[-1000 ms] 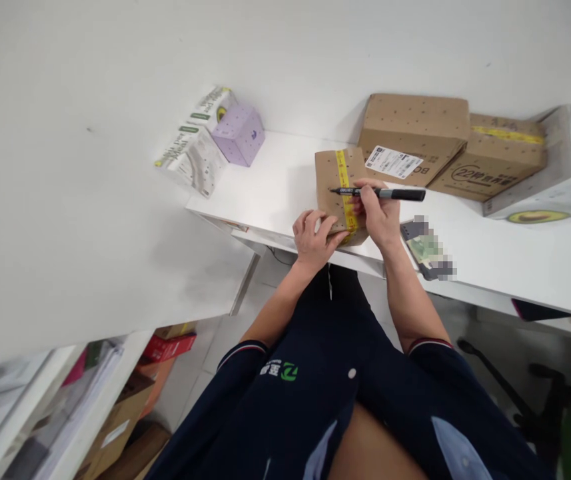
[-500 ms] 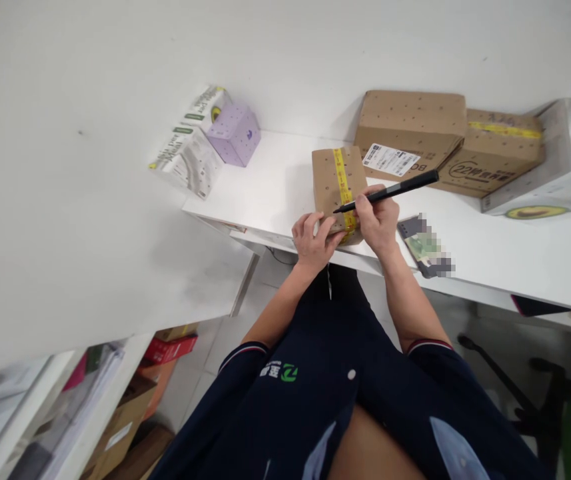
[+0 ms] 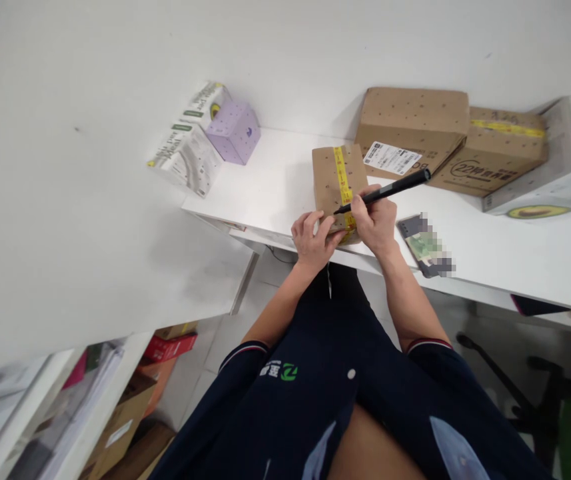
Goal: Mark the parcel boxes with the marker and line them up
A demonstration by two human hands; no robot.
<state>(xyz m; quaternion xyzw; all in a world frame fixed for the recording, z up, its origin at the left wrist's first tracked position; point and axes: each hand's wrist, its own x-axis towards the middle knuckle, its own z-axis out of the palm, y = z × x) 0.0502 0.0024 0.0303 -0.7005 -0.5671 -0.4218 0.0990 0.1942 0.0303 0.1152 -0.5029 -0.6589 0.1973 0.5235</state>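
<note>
A small brown cardboard box [image 3: 326, 175] with a strip of yellow printed tape [image 3: 341, 171] over its top stands at the white desk's front edge. My left hand [image 3: 312, 239] grips its near left corner, fingers on the top and thumb along the near side. In my right hand [image 3: 378, 220] is a black marker pen [image 3: 398, 187], held slanted with its back end up to the right. The pen's tip is at the box top, left of the tape, close to my left fingers. Whether it touches the cardboard I cannot tell.
Brown cartons [image 3: 415, 110] line the wall at the right, beside a white avocado-print box [image 3: 565, 177]. A phone [image 3: 424, 243] lies right of my right hand. At the left stand a purple box [image 3: 235, 133] and white cartons [image 3: 192, 157]. Below is a shelf [image 3: 110, 400] with boxes.
The marker's back end has swung slightly left, and my right hand has shifted a little left with it. My left hand and the box stay nearly where they were.
</note>
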